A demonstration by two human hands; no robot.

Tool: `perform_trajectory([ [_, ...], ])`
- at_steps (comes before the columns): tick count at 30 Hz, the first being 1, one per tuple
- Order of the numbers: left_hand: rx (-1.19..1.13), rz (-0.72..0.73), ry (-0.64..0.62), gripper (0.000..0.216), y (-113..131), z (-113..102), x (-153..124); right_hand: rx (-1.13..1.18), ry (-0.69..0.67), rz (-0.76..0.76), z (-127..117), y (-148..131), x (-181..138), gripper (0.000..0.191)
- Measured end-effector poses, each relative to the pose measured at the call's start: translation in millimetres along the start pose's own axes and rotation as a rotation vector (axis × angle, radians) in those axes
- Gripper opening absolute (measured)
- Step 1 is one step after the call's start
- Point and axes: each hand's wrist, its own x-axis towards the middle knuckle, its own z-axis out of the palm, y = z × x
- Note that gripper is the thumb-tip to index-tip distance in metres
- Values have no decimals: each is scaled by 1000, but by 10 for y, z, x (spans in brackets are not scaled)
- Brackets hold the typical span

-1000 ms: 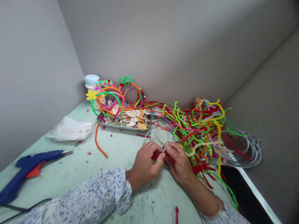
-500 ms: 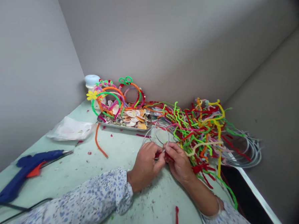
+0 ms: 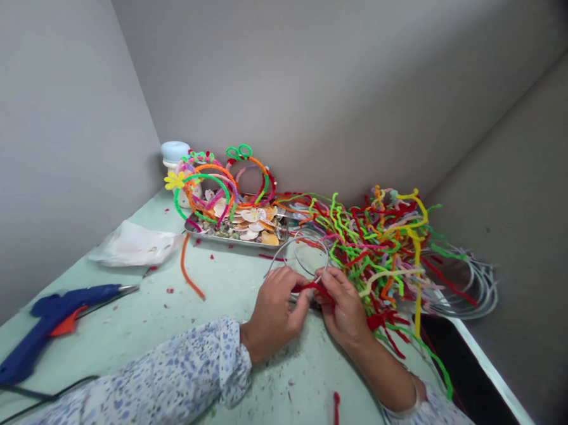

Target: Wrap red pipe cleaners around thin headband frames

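- A red pipe cleaner (image 3: 303,288) is held at the middle of the tabletop (image 3: 211,335), stretched between the two hands.
- By the left hand (image 3: 275,310), one part of the red pipe cleaner is grasped; its grip is pinched between thumb and forefinger.
- By the right hand (image 3: 344,307), the other part is grasped; its grip is closed around the red pipe cleaner and, at the fingertips, the grey wire (image 3: 328,256). How the two are joined there cannot be told, since the spot is partly covered by fingers.
- The grey wire is bent into loops, which are seen just beyond the hands.
- Both forearms are covered by sleeves (image 3: 175,372) with a blue pattern on white.
- To the right, a tangled heap of pipe cleaners (image 3: 375,242) in many colours is piled near the right hand, with a coil of wire (image 3: 482,289) beside it.
- Behind the hands, a metal tray (image 3: 235,241) is filled with shells (image 3: 250,222); several colourful hoops (image 3: 206,178) are stood over it, one of them topped with a yellow flower (image 3: 174,181).
- A container with a pale blue lid (image 3: 175,151) is placed in the back corner.
- At the left, a blue glue gun (image 3: 44,333) with an orange trigger is laid down, its nozzle pointed toward the middle.
- Beyond it, a plastic bag (image 3: 134,246) is set near an orange pipe cleaner (image 3: 188,272).
- A short red piece (image 3: 336,418) is left at the near edge.
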Motion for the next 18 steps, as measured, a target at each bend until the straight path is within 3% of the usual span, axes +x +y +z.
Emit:
perform_trajectory([
  [4,0,1,57,5,12,-15,4,-142,40,-183,0,-14,-16,21],
  [12,5,-33,121,4,-21,1,13,-698,182,-669,15,-120,-110,13],
  [14,13,-35,125,5,-29,6,14,-745,143,-718,16,-110,-136,12],
  [18,29,-25,113,6,-33,8,14,-772,25,-667,14,-73,-164,12],
])
